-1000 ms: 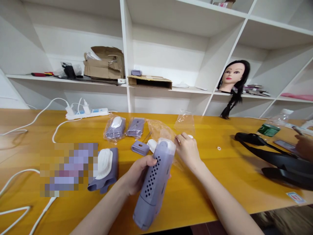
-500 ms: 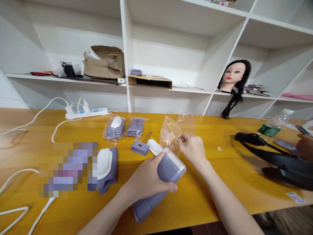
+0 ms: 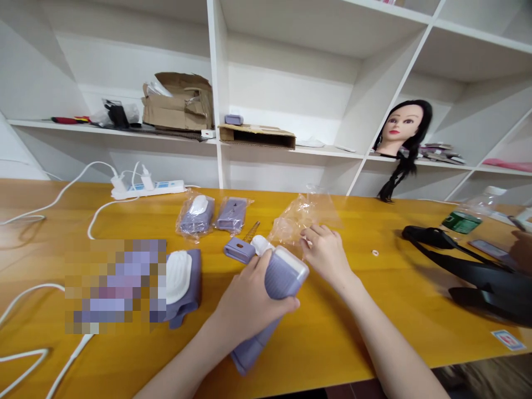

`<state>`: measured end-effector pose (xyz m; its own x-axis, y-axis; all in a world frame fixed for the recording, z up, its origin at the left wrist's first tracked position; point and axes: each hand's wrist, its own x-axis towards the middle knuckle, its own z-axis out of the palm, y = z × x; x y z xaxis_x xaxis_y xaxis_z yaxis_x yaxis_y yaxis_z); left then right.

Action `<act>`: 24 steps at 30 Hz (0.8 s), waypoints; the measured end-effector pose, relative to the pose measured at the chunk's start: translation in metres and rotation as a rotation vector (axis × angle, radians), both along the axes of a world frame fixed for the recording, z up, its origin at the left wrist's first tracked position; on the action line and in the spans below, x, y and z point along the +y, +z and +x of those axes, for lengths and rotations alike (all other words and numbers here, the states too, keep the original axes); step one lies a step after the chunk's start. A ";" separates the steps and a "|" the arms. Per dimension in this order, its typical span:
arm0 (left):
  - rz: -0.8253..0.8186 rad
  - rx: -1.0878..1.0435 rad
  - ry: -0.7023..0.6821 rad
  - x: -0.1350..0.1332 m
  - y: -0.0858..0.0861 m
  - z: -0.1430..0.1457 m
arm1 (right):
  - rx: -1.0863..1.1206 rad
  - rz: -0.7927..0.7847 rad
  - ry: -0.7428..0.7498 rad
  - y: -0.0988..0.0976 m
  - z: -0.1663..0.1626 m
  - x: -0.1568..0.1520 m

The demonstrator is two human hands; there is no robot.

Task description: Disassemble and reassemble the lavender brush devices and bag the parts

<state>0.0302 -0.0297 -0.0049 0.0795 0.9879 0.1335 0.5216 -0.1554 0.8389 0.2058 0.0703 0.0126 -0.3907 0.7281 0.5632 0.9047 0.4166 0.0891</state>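
Note:
My left hand (image 3: 249, 302) is wrapped round a purple plastic device body (image 3: 282, 277) with a white end, holding it low over the yellow table (image 3: 353, 332). My right hand (image 3: 326, 252) pinches the edge of a crumpled clear plastic bag (image 3: 295, 219) just beyond the device. A small purple block (image 3: 238, 250) and a white oval piece (image 3: 260, 243) lie right behind my left hand.
Two bagged purple parts (image 3: 195, 216) (image 3: 233, 215) lie farther back, a purple and white part (image 3: 180, 280) at left. A power strip (image 3: 147, 190) with white cables sits at the back left. Black straps (image 3: 469, 266), a phone and another person's hand (image 3: 522, 249) are at right. Shelves hold boxes and a mannequin head (image 3: 405, 130).
My left hand has tipped the purple device from upright down toward the table. My right hand has pulled the clear bag off its top and moved it back.

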 end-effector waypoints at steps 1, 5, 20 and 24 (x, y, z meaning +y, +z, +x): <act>-0.014 0.018 0.056 0.002 -0.001 -0.001 | -0.012 -0.004 0.020 0.001 -0.001 -0.002; -0.058 0.111 0.139 0.005 -0.002 -0.003 | -0.046 0.003 0.131 0.004 -0.007 -0.014; 0.147 0.371 0.284 0.006 -0.007 0.006 | -0.118 0.194 0.277 -0.003 -0.018 -0.032; 0.175 0.415 0.271 0.002 -0.001 0.008 | -0.094 0.237 0.293 -0.001 -0.018 -0.033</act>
